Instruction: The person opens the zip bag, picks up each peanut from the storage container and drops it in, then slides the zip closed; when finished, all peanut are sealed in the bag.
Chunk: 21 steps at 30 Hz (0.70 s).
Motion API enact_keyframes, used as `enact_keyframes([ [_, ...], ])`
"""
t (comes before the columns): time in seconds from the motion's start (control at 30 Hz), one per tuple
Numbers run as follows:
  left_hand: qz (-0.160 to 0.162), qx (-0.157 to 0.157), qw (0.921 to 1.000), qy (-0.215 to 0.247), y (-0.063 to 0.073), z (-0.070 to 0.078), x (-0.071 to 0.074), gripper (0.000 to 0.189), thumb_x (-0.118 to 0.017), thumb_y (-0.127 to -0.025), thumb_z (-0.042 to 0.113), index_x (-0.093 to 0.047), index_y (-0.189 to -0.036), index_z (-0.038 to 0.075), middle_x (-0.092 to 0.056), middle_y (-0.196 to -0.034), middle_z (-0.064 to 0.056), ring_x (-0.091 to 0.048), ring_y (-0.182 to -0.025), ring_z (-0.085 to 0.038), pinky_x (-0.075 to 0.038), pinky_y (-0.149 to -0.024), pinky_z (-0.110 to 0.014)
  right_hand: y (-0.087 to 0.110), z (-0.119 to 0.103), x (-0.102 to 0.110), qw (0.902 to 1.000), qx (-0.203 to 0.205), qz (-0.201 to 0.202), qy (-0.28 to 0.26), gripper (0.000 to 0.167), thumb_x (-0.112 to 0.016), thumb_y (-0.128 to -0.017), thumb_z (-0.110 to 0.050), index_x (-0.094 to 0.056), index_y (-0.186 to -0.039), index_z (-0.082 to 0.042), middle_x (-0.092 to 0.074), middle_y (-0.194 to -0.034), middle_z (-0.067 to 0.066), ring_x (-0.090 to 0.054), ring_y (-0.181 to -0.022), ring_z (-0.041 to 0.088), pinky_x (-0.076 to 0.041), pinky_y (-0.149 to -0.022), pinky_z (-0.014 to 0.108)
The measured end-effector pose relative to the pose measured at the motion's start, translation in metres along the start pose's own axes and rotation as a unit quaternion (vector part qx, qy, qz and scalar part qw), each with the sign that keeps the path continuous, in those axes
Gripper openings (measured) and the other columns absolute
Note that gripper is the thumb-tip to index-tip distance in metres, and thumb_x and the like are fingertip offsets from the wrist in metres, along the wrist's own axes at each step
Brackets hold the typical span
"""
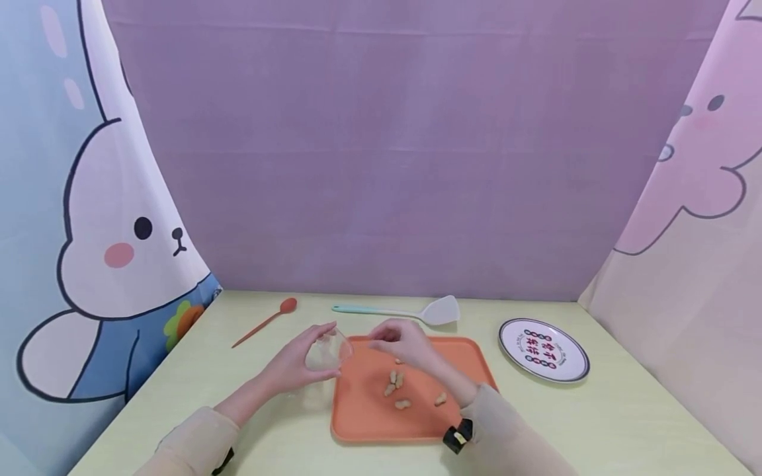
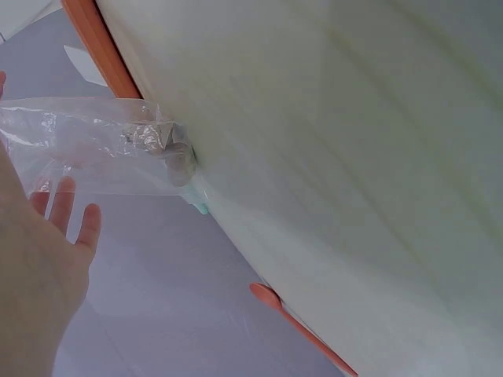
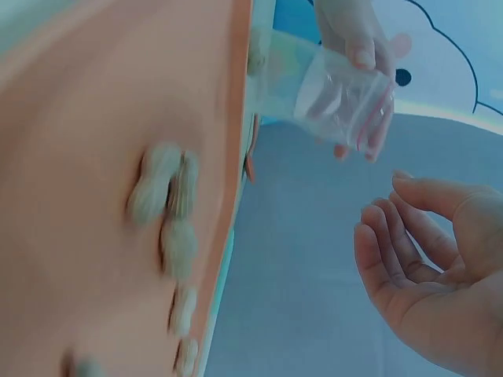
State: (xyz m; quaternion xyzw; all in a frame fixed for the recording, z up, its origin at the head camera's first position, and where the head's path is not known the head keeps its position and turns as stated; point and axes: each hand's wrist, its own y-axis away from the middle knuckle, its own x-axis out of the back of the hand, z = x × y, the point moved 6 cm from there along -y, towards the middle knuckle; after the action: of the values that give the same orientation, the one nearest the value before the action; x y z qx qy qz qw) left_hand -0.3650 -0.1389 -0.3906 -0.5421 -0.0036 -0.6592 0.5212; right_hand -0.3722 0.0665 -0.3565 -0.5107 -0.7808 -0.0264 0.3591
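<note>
A clear plastic zip bag [image 1: 322, 355] is held by my left hand [image 1: 293, 362], thumb and fingers on either side of its mouth. Toward the bag's lower end, a peanut [image 2: 179, 162] shows through the film in the left wrist view. To the right of the bag, over the orange tray [image 1: 366, 423], hovers my right hand [image 1: 405, 342]; the right wrist view shows its fingers loosely curved, thumb apart, holding nothing. Several peanuts [image 3: 179, 247] lie on the tray below, most of them clustered near its middle.
Behind the tray lies a spatula [image 1: 440, 311] with a pale turquoise handle. An orange-red spoon [image 1: 288, 305] rests at the back left of the table. To the tray's right sits a white plate [image 1: 514, 330] with a dark rim and red lettering. Printed curtains enclose the table.
</note>
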Motion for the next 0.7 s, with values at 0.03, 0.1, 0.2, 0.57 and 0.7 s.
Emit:
enact_keyframes([
  [0.03, 0.000, 0.001, 1.0000, 0.000, 0.000, 0.000, 0.000, 0.084, -0.077, -0.071, 0.048, -0.046, -0.137, 0.007, -0.059, -0.121, 0.003, -0.057, -0.110, -0.016, -0.049, -0.093, -0.040, 0.003, 0.001, 0.004, 1.0000, -0.002, 0.002, -0.001, 0.014, -0.067, -0.087, -0.019, -0.071, -0.098, -0.012, -0.071, -0.087, 0.004, -0.065, -0.075, 0.015, -0.054, -0.063, 0.027],
  [0.1, -0.001, 0.003, 1.0000, -0.002, -0.001, 0.000, 0.000, 0.083, -0.078, -0.071, 0.046, -0.046, -0.137, 0.008, -0.059, -0.121, 0.003, -0.057, -0.110, -0.016, -0.049, -0.093, -0.040, 0.008, 0.005, 0.013, 1.0000, -0.002, 0.006, -0.001, 0.014, -0.067, -0.087, -0.018, -0.071, -0.097, -0.011, -0.070, -0.086, 0.006, -0.064, -0.074, 0.015, -0.053, -0.062, 0.026],
  [0.2, -0.005, 0.005, 1.0000, -0.003, -0.001, 0.000, -0.001, 0.083, -0.079, -0.071, 0.045, -0.046, -0.137, 0.008, -0.058, -0.121, 0.003, -0.057, -0.110, -0.016, -0.049, -0.093, -0.040, 0.018, 0.012, 0.025, 0.9999, 0.001, 0.017, 0.002, 0.014, -0.068, -0.086, -0.017, -0.070, -0.096, -0.007, -0.069, -0.085, 0.009, -0.064, -0.073, 0.016, -0.051, -0.061, 0.023],
  [0.57, -0.008, 0.003, 1.0000, -0.002, 0.000, 0.000, -0.002, 0.081, -0.079, -0.071, 0.043, -0.046, -0.136, 0.007, -0.059, -0.121, 0.002, -0.057, -0.110, -0.017, -0.049, -0.092, -0.041, 0.051, 0.047, 0.057, 0.9968, -0.047, 0.044, 0.049, 0.016, -0.070, -0.084, -0.018, -0.070, -0.093, -0.004, -0.070, -0.083, 0.006, -0.061, -0.070, 0.007, -0.052, -0.062, 0.021],
  [0.7, -0.004, -0.005, 1.0000, -0.001, 0.000, 0.000, -0.002, 0.081, -0.080, -0.071, 0.041, -0.047, -0.136, 0.006, -0.060, -0.120, -0.001, -0.058, -0.109, -0.018, -0.049, -0.092, -0.042, 0.060, 0.056, 0.062, 0.9977, -0.024, 0.037, 0.050, 0.017, -0.070, -0.083, -0.017, -0.070, -0.091, -0.002, -0.070, -0.081, 0.005, -0.062, -0.070, 0.005, -0.053, -0.065, 0.021],
])
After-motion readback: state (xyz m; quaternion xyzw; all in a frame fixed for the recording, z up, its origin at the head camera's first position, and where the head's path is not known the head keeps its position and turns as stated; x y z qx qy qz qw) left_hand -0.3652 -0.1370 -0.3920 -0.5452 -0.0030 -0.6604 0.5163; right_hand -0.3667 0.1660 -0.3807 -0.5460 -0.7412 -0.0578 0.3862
